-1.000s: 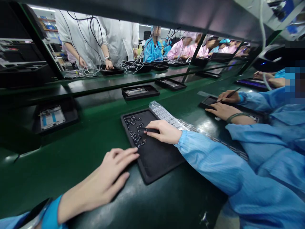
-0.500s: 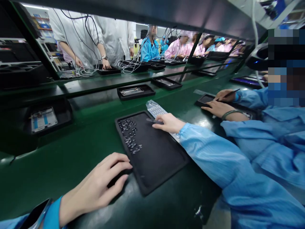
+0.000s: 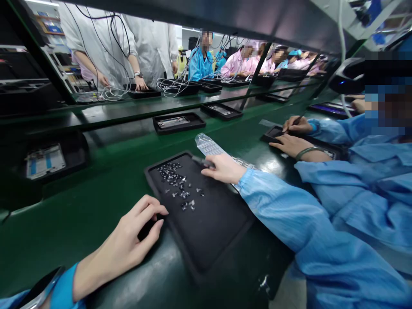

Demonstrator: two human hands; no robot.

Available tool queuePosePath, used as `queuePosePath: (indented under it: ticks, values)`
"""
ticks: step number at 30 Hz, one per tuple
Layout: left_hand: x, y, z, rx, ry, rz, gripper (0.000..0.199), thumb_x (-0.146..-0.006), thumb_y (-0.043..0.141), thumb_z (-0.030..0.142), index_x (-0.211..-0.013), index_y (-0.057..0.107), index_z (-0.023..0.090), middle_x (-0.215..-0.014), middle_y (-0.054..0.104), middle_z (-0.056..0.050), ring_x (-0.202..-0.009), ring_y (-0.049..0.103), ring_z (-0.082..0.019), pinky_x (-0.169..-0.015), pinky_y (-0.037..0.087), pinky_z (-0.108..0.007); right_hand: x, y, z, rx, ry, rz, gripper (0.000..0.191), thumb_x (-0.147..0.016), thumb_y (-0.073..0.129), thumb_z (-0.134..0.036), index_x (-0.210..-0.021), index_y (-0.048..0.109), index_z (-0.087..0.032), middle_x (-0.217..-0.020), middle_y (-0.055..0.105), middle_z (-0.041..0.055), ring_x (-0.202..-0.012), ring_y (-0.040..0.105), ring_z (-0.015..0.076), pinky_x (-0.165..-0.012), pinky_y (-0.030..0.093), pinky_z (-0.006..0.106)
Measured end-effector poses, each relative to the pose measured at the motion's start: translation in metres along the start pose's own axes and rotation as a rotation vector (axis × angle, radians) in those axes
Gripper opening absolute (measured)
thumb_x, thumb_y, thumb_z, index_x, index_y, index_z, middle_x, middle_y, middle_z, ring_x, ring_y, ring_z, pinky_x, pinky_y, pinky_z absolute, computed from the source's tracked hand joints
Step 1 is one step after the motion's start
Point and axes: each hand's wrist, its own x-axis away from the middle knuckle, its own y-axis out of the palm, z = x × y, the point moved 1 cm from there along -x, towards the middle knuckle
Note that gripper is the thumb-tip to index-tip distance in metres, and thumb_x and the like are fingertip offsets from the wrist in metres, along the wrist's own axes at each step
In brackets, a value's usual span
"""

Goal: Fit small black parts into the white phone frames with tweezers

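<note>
A black tray (image 3: pixel 212 227) lies at an angle on the green bench, with small dark and silvery parts (image 3: pixel 175 178) scattered over its far left area. My right hand (image 3: pixel 223 167) is closed round a dark slim tool (image 3: pixel 202 161), whose tip reaches over the tray's far end. Beside the tray's left edge, my left hand (image 3: pixel 131 234) is held with bent fingers, thumb apart and nothing in it; its fingertips are at the rim. Past my right hand, a clear plastic strip (image 3: pixel 210 147) with rows of small pieces runs along the tray's far right side.
Trays holding device frames stand at the far left (image 3: pixel 46 161) and beyond the tray (image 3: pixel 178 123). On the right, a co-worker's hands (image 3: pixel 292 143) work over another black tray. A raised shelf with cables (image 3: pixel 180 86) crosses behind; several people stand or sit beyond it.
The small parts have spread toward the tray's middle. The tray is turned slightly, and its left edge has shifted left. My left hand also appears farther left; the view has shifted a little.
</note>
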Motion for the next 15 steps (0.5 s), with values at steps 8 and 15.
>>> queuePosePath:
  ticks: [8,15]
  values:
    - [-0.004,0.003,-0.004,0.005,-0.054,-0.019,0.017,-0.090,0.041,0.019,-0.105,0.046,0.023,-0.102,0.043,-0.003,-0.083,0.051,-0.011,-0.075,0.046,-0.023,0.003,-0.004,-0.001,-0.009,0.024,0.066,0.019,-0.074,0.065,-0.031,-0.083,0.061,-0.014,-0.074,0.061,0.0041,-0.070,0.055,0.0150,-0.061,0.038,0.024]
    - [-0.003,0.003,-0.007,-0.007,-0.070,-0.028,0.015,-0.089,0.042,0.022,-0.104,0.047,0.022,-0.104,0.046,-0.005,-0.093,0.052,-0.014,-0.080,0.046,-0.026,0.018,-0.013,-0.022,-0.192,-0.523,-0.079,0.012,-0.077,0.064,-0.023,-0.084,0.068,-0.014,-0.086,0.066,0.0041,-0.082,0.060,0.0137,-0.077,0.043,0.023]
